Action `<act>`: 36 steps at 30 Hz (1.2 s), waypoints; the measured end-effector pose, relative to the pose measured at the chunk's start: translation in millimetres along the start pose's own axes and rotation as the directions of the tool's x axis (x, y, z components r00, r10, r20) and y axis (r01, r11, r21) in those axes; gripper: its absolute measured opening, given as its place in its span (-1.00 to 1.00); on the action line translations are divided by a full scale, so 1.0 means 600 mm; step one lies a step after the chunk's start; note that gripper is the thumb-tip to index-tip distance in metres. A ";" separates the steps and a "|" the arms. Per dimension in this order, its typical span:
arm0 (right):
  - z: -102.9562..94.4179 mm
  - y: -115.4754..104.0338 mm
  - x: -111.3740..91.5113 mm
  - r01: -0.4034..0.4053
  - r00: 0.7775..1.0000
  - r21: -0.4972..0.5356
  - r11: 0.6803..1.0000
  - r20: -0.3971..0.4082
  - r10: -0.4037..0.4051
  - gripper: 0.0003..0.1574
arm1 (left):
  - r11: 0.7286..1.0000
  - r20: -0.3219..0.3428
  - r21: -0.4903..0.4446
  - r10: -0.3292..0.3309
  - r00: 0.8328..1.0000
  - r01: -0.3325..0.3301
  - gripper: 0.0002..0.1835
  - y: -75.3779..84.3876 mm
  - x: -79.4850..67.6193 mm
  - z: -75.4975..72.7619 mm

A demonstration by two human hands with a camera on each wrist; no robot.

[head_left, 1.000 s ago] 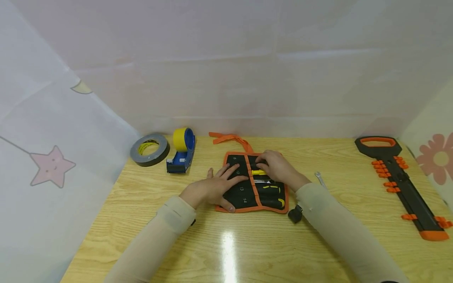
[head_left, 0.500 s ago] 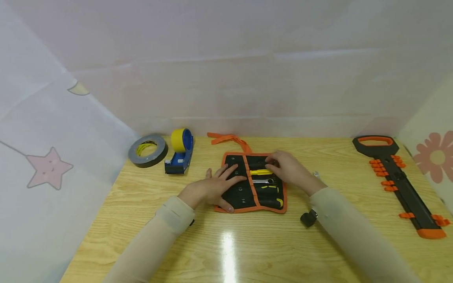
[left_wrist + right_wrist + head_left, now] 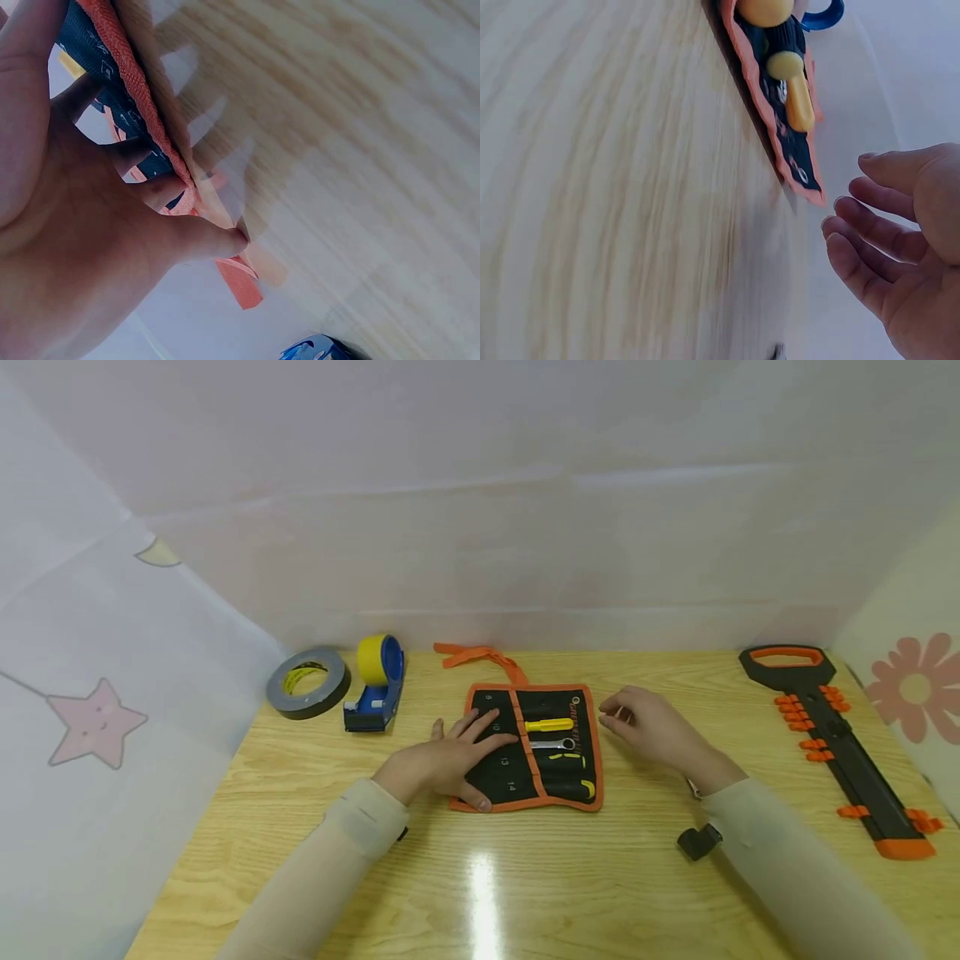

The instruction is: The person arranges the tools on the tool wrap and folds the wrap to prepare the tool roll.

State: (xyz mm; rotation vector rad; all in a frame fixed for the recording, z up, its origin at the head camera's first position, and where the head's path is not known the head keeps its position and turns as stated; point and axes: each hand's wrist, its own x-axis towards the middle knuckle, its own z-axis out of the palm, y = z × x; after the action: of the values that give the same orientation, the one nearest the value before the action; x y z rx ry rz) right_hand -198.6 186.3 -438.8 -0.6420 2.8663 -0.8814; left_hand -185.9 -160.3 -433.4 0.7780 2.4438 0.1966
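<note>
A black tool pouch (image 3: pixel 517 797) with orange edging lies unrolled on the table. My left hand (image 3: pixel 442 762) rests on its numbered left half, fingers spread. In the pocket row are a yellow-handled screwdriver (image 3: pixel 549 725), a wrench (image 3: pixel 553 744) and black-and-yellow tool handles (image 3: pixel 588 788). Just right of the pouch, above the table, hovers my right hand (image 3: pixel 652 727), fingers loosely bent with nothing in them. The right wrist view shows that same hand (image 3: pixel 907 240) apart from the pouch's end (image 3: pixel 802 169). Another wrench (image 3: pixel 694 788) lies mostly hidden under the right wrist.
A grey tape roll (image 3: pixel 309 683) and a blue tape dispenser (image 3: pixel 375 683) with yellow tape stand at the back left. The pouch's orange tie (image 3: pixel 480 655) stretches toward the wall. On the right lies a long black rack (image 3: pixel 843 752) with orange clips and a handle.
My right hand has let go of the tool in the top pocket and drawn away to the right, off the pouch. My left hand has stayed on the pouch.
</note>
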 end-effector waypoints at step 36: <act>-0.042 0.090 -0.162 -0.283 0.959 -0.026 0.959 0.021 0.284 -0.72 | 0.999 0.006 -0.031 -0.007 1.000 0.008 0.18 0.001 -0.002 0.001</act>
State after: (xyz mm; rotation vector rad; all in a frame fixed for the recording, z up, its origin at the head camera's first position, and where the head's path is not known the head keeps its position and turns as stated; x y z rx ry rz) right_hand -135.1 279.8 -452.7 -0.2295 2.8499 -0.7913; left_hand -184.2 -160.7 -433.2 0.7546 2.4325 0.2291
